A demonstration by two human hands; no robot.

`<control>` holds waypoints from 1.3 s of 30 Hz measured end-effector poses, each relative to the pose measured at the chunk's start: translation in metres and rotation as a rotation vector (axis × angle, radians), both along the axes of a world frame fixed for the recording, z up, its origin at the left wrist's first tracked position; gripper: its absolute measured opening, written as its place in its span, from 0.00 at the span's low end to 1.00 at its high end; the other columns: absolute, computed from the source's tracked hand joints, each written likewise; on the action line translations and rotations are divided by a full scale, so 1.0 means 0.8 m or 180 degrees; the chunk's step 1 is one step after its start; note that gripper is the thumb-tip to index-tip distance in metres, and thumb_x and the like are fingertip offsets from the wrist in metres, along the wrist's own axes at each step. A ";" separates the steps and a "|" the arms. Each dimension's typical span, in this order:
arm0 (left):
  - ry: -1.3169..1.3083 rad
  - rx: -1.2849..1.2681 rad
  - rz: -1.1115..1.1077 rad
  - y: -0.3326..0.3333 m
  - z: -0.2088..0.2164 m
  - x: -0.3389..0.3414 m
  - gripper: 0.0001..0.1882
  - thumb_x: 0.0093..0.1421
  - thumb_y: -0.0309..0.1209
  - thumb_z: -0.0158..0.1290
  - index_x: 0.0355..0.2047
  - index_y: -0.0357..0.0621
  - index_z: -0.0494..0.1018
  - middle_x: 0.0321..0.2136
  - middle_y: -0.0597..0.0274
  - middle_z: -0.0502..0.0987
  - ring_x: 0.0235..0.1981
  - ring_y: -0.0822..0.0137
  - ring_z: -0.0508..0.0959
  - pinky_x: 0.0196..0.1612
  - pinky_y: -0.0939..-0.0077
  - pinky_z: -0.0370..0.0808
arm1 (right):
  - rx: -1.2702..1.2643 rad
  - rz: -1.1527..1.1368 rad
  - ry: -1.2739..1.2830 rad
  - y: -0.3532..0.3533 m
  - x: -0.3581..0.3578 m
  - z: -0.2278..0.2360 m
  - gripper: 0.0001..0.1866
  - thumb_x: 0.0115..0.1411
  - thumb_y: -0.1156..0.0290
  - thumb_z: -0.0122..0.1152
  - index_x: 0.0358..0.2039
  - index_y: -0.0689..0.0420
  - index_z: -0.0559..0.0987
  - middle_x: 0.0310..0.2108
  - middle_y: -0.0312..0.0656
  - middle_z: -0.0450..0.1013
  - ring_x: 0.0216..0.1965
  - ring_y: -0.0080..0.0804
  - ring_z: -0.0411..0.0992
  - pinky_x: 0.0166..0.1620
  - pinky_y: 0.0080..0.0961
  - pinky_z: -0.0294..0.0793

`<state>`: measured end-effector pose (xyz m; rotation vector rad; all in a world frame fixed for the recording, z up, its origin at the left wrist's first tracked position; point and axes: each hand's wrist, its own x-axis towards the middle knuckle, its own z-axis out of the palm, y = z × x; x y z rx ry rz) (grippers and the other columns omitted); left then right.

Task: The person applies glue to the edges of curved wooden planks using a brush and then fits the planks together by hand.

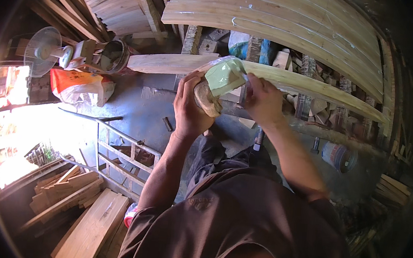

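Observation:
My left hand (pixel 188 110) is wrapped round a rounded tan block (pixel 204 98) that looks like wood, raised in front of my chest. A thick layer of glossy, pale green paste (pixel 224 76) covers the block's upper side. My right hand (pixel 263 99) is closed at the right edge of the paste, thumb and fingers pinched together. A thin, dark-edged strip shows just beneath those fingers; its kind is hard to tell, and the fingers hide most of it.
A long wooden plank (pixel 173 63) lies across supports beyond my hands, with wide joined boards (pixel 274 13) behind it. A metal frame (pixel 127 154) stands at left, near stacked boards (pixel 92 226). A fan (pixel 43 50) and an orange-white sack (pixel 81 87) are far left; a bucket (pixel 338 157) lies right.

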<state>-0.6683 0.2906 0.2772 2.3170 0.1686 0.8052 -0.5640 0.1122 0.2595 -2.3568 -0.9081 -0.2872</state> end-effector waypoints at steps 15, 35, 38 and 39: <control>0.0102 -0.0581 -0.0313 0.173 -0.012 0.000 0.37 0.39 0.22 0.70 0.51 0.36 0.66 0.49 0.50 0.72 0.51 0.56 0.74 0.55 0.65 0.71 | 0.2396 -0.0672 0.4725 0.197 -0.004 -0.010 0.08 0.64 0.73 0.55 0.35 0.62 0.80 0.19 0.38 0.71 0.17 0.21 0.66 0.17 0.16 0.60; 0.0106 -0.0703 -0.0072 0.029 -0.040 0.062 0.37 0.39 0.25 0.71 0.52 0.41 0.68 0.49 0.56 0.73 0.51 0.60 0.74 0.57 0.67 0.69 | 0.2824 -0.1583 0.3691 -0.220 0.132 -0.105 0.06 0.63 0.76 0.54 0.36 0.64 0.77 0.22 0.38 0.72 0.17 0.21 0.65 0.17 0.18 0.58; 0.0101 -0.0372 -0.0002 0.005 -0.043 0.080 0.38 0.39 0.25 0.71 0.52 0.41 0.67 0.50 0.56 0.72 0.51 0.60 0.73 0.58 0.67 0.69 | 0.2620 -0.1988 0.3331 -0.292 0.152 -0.098 0.06 0.63 0.77 0.54 0.36 0.64 0.78 0.22 0.36 0.72 0.18 0.20 0.64 0.18 0.18 0.57; 0.0126 -0.0253 0.0046 0.000 -0.044 0.085 0.38 0.39 0.25 0.71 0.53 0.41 0.67 0.50 0.57 0.72 0.51 0.61 0.73 0.58 0.67 0.69 | 0.2617 -0.2058 0.3181 -0.321 0.159 -0.100 0.06 0.63 0.77 0.54 0.37 0.64 0.79 0.22 0.36 0.72 0.18 0.20 0.64 0.18 0.18 0.56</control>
